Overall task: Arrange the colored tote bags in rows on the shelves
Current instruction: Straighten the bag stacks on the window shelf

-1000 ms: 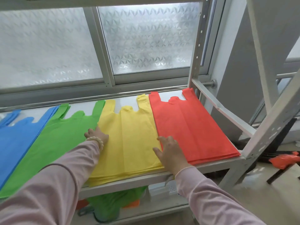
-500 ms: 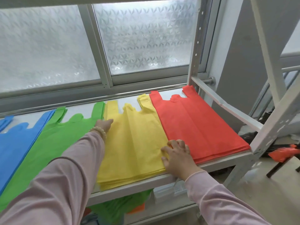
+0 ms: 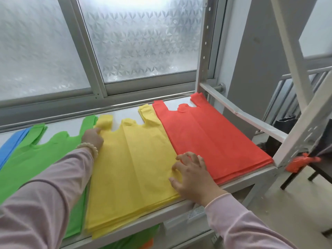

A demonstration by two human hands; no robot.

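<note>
Four flat stacks of tote bags lie side by side on the white shelf: blue at the far left, then green, yellow and red at the right end. My left hand rests at the yellow stack's left handle, on the seam with the green stack, fingertips touching the yellow fabric. My right hand lies with fingers spread on the yellow stack's right edge, next to the red stack. Neither hand grips a bag.
A frosted window runs behind the shelf. White rack posts and a slanted side rail bound the right end. More green and orange bags show on the level below. An orange object lies beyond the rack on the right.
My left hand has slid up along the yellow stack's left edge to its handle. My right hand has opened its fingers at the yellow stack's right edge. The view has moved closer.
</note>
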